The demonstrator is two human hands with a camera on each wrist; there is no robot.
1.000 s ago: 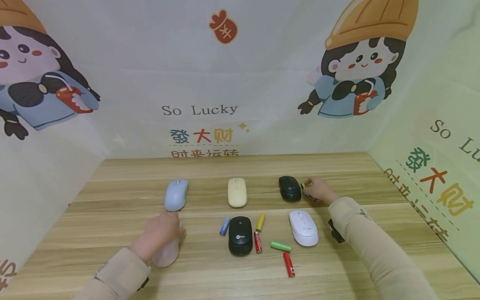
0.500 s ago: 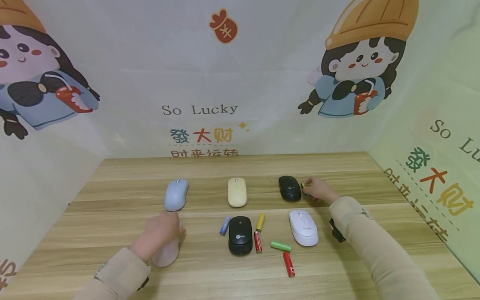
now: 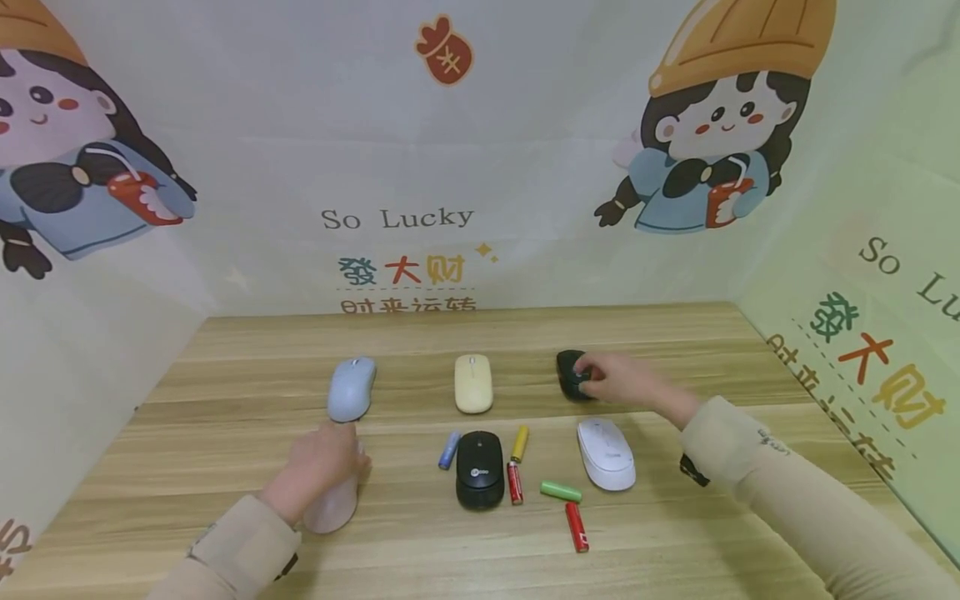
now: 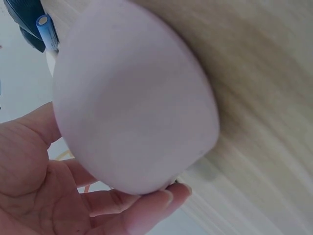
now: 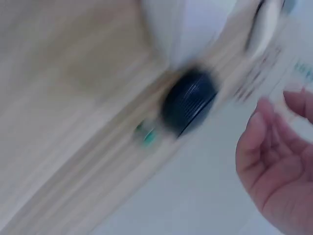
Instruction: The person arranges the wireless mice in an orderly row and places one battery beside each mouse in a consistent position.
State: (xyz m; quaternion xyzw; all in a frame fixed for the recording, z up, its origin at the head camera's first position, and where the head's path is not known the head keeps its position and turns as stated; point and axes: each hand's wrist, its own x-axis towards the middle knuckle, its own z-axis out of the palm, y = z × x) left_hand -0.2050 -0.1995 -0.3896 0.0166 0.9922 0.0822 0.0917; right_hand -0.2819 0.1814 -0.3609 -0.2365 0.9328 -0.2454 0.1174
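Observation:
My left hand [image 3: 315,462] grips a pale pink computer mouse [image 3: 332,510] at the front left. In the left wrist view the thumb and fingers curl round the far end of that mouse [image 4: 132,98]. My right hand [image 3: 622,382] hovers over the rear black mouse [image 3: 568,377] and covers part of it in the head view. Nothing shows between the loosely bent fingers of that hand [image 5: 279,171] in the right wrist view. A small blurred green battery [image 5: 145,133] lies beside the black mouse [image 5: 190,100] there; in the head view my hand hides it.
A blue mouse [image 3: 352,389] and a cream mouse [image 3: 473,384] stand in the back row. Nearer are another black mouse [image 3: 480,471], a white mouse [image 3: 606,455], and blue [image 3: 449,450], yellow [image 3: 520,444], green [image 3: 561,492] and red batteries [image 3: 577,527].
My right hand has left the spot beside the rear black mouse and moved left over it, coming away from the green battery. My left hand keeps its hold on the pink mouse.

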